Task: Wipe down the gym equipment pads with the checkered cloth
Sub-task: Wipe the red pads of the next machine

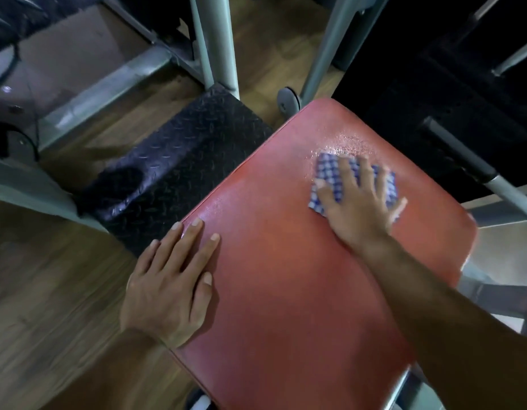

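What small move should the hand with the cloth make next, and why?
Probably slide the right hand with the checkered cloth forward over the wet droplets at the red pad's far end, which look unwiped, while the left hand rests flat on the pad's edge.

The floor (64, 306) was brown wood-look planking under dim light. A black diamond-plate step (179, 161) lay at centre left. Grey metal frame tubes (215, 39) rose at the far side, and another grey bar (475, 170) crossed on the right against darkness.

Red pad (300, 291) carries checkered cloth (333, 176) and both hands
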{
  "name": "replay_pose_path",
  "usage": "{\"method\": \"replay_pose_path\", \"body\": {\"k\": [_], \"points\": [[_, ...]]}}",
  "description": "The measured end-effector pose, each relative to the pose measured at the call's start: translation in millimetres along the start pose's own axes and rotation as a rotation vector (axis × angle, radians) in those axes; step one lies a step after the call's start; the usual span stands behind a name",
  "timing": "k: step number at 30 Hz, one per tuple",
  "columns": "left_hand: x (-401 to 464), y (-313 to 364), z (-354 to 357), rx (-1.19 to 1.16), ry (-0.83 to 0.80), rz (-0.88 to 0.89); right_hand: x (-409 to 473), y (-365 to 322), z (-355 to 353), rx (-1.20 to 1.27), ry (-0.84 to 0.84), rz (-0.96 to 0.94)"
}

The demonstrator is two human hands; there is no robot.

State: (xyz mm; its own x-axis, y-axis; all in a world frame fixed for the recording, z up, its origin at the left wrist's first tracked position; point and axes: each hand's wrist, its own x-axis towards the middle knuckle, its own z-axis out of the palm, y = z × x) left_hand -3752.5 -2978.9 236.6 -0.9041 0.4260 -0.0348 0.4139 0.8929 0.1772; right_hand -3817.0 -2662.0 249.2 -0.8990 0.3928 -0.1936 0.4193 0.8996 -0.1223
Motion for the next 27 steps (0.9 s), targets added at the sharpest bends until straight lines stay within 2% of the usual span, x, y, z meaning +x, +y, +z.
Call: {"method": "replay_pose_path", "body": {"k": [5, 9, 11, 14, 18, 20, 24, 27], "points": [[-2, 0, 3, 0.001, 0.009, 0.007, -84, -79, 24, -0.029, -0.024, -0.365], [-1, 0, 3, -0.007, 0.017, 0.016, -158, -58, 37, 0.01, -0.1, -0.506], [-1, 1, 2, 0.005, 0.011, 0.012, -157, -32, 33, 0.003, -0.106, -0.453], [-2, 1, 2, 0.002, 0.01, 0.001, -120, 2, 23, -0.049, -0.109, -0.22], [-4, 0, 4, 0.008, 0.012, -0.001, -79, -9, 15, 0.035, -0.117, 0.074], [-4, 1, 4, 0.002, 0.026, 0.0, -82, -23, 12, 0.069, -0.134, 0.071], [0, 1, 2, 0.004, 0.034, 0.003, -102, -14, 10, -0.056, -0.046, -0.14], [-1, 0, 5, 0.019, 0.044, 0.004, -101, -4, 12, -0.104, -0.117, -0.144]]}}
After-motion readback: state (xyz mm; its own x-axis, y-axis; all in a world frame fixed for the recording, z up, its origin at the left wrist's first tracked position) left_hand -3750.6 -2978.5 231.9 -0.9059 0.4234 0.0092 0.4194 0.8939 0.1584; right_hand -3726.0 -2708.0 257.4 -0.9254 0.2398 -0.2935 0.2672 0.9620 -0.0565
